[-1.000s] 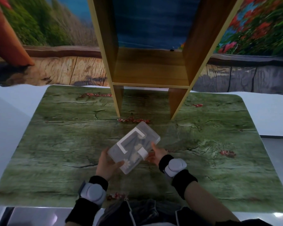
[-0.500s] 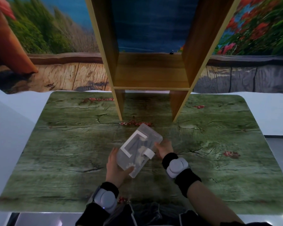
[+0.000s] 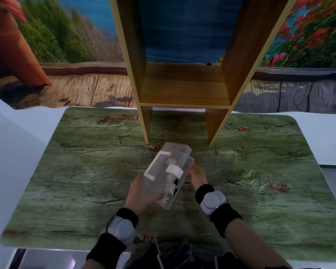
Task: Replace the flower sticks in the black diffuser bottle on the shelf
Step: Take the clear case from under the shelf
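A clear plastic box [image 3: 168, 172] with white clips is held tilted above the green mat [image 3: 85, 171], in front of the wooden shelf [image 3: 184, 86]. Inside it lie white flower sticks [image 3: 170, 188] and something small and black. My left hand [image 3: 142, 193] grips the box's near left end from below. My right hand [image 3: 197, 174] touches its right side, where the lid stands slightly lifted. The shelf's lower compartment holds nothing that I can see. No black diffuser bottle is in view.
The shelf stands on two legs at the mat's far middle. A painted backdrop rises behind it. White tabletop surrounds the mat on the left and right. Small red flower prints dot the mat.
The box has turned more upright and lengthwise away from me. Its lid has begun to part along the right side, and both hands shifted slightly along it.
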`<state>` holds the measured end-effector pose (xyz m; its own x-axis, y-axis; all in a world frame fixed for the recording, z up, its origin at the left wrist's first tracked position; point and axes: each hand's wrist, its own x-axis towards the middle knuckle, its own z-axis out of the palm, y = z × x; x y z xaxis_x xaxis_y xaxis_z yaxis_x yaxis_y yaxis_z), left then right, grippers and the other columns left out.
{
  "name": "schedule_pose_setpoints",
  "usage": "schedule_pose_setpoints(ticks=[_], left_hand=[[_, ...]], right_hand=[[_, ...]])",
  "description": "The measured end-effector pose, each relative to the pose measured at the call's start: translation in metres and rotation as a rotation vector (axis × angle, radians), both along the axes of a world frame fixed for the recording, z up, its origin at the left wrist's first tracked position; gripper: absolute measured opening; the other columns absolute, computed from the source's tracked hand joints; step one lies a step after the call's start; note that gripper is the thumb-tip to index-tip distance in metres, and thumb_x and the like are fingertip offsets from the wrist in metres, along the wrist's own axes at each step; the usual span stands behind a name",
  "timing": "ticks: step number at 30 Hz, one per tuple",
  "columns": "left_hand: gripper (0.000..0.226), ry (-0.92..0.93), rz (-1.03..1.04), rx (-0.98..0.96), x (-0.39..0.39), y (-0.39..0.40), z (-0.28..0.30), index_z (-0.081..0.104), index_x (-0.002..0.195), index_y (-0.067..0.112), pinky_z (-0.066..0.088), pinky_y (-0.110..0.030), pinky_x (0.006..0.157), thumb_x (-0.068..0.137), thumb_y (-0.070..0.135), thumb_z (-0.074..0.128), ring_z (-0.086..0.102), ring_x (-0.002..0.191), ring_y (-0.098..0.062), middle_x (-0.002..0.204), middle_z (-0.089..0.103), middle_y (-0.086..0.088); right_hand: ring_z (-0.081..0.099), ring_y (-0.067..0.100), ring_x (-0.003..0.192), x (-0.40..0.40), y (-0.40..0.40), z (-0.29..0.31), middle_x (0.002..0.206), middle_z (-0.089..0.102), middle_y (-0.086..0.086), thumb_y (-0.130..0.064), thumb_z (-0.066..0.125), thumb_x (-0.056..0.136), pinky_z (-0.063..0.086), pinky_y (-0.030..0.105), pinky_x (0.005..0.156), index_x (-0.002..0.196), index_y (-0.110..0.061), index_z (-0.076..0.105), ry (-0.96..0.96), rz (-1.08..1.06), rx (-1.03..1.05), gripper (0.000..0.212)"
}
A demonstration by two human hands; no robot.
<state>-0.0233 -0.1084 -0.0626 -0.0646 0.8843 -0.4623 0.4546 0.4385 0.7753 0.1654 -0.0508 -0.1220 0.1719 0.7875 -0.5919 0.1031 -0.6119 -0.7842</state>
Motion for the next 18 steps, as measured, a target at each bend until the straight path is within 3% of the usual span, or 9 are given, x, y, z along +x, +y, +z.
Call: schedule_pose_setpoints(ticks=[2,4,5,7,10,14,18], left_hand=[[0.078,-0.215,0.073,-0.081,-0.013,0.006,0.001,0.032,0.133,0.013,0.043,-0.031,0.094,0.070,0.027,0.076,0.045,0.109,-0.018,0.118,0.047,0.001],[0.100,-0.375,0.130,-0.178,-0.027,0.011,-0.005,0.034,0.137,0.013,0.042,-0.043,0.102,0.054,0.055,0.072,0.051,0.111,-0.023,0.129,0.049,-0.005],[0.104,-0.462,0.180,-0.220,-0.034,0.013,-0.009,0.039,0.134,0.012,0.045,-0.046,0.099,0.048,0.061,0.069,0.056,0.108,-0.027,0.126,0.054,-0.009],[0.088,-0.566,0.332,-0.282,-0.039,0.014,-0.010,0.046,0.126,0.010,0.050,-0.045,0.090,0.056,0.060,0.062,0.060,0.098,-0.031,0.116,0.060,-0.013],[0.047,-0.477,0.458,-0.129,-0.043,0.017,-0.010,0.048,0.115,0.020,0.051,-0.050,0.087,0.090,0.056,0.031,0.061,0.091,-0.032,0.111,0.057,-0.011],[0.067,-0.451,0.581,-0.132,-0.054,0.018,-0.017,0.045,0.125,0.015,0.052,-0.045,0.079,0.089,0.062,0.015,0.060,0.088,-0.036,0.111,0.054,-0.014],[0.069,-0.411,0.584,-0.087,-0.063,0.011,-0.025,0.043,0.128,0.016,0.055,-0.034,0.060,0.089,0.062,0.009,0.067,0.066,-0.028,0.106,0.059,-0.016]], right_hand=[[0.056,0.029,0.111,-0.001,0.001,0.002,0.121,0.059,0.011,-0.023,0.046,0.095,0.043,0.050,0.102,0.118,-0.009,0.056,-0.015,0.099,0.058,0.029],[0.060,0.032,0.105,0.000,0.003,-0.005,0.114,0.063,0.012,-0.016,0.053,0.089,0.047,0.052,0.099,0.108,-0.011,0.059,-0.039,0.156,0.093,0.021],[0.060,0.029,0.107,0.000,0.003,-0.013,0.115,0.062,0.009,-0.014,0.055,0.086,0.047,0.049,0.100,0.113,-0.014,0.058,-0.039,0.158,0.091,0.027],[0.057,0.023,0.113,0.003,0.002,-0.030,0.124,0.059,0.005,-0.013,0.058,0.083,0.046,0.044,0.103,0.128,-0.017,0.050,-0.062,0.171,0.079,0.046],[0.061,0.025,0.106,0.008,0.007,-0.066,0.121,0.063,0.003,-0.043,0.060,0.068,0.051,0.049,0.096,0.124,-0.025,0.051,-0.126,0.203,0.022,0.060],[0.066,0.027,0.088,0.001,0.011,-0.056,0.101,0.070,0.006,-0.032,0.047,0.085,0.055,0.050,0.086,0.098,-0.021,0.063,-0.214,0.247,-0.032,0.023],[0.068,0.035,0.083,-0.007,0.006,-0.034,0.096,0.071,0.013,-0.020,0.043,0.089,0.059,0.049,0.076,0.099,-0.017,0.064,-0.158,0.186,-0.075,0.023]])
